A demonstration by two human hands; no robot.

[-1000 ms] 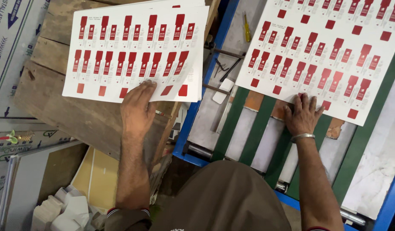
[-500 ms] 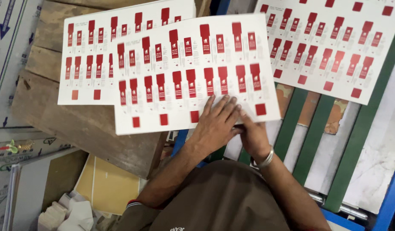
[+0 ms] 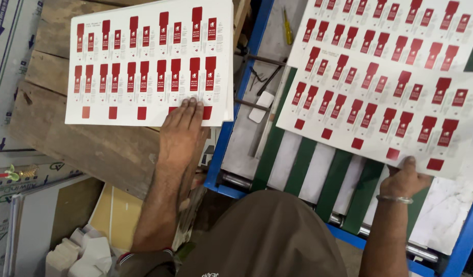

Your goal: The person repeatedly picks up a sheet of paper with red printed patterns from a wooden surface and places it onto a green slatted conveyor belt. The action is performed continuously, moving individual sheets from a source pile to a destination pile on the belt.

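The blue-framed machine (image 3: 231,123) fills the right half of the view, its green and white belts (image 3: 318,169) running up under the printed sheets. To its left sits a rough wooden counter (image 3: 88,143), and along the far left edge lie flattened cartons (image 3: 6,77) with arrows printed on them.

On the counter rests a stack (image 3: 149,66) of white sheets printed with rows of red tabs, its corner reaching to the machine's blue frame. On the belts lies a second pile (image 3: 400,36) of the same print, and on top of it a single sheet (image 3: 380,102), set at a slant, its lower edge overhanging the belts.

The left hand (image 3: 182,131) lies flat and open, palm down, fingertips pressing the lower edge of the stack near its right corner; the grip is wide and holds nothing. The right hand (image 3: 403,179), with a metal bangle (image 3: 394,199) on the wrist, pinches the lower edge of the sheet near its right corner, thumb on top and fingers hidden beneath: a narrow grip closed on the sheet.

Below the counter stands a yellowish board (image 3: 116,215), with white offcuts (image 3: 75,254) heaped beside it. On the machine's grey plate between the two piles lie a yellow-handled screwdriver (image 3: 288,25), some dark hex keys (image 3: 259,77) and a small white block (image 3: 261,105).
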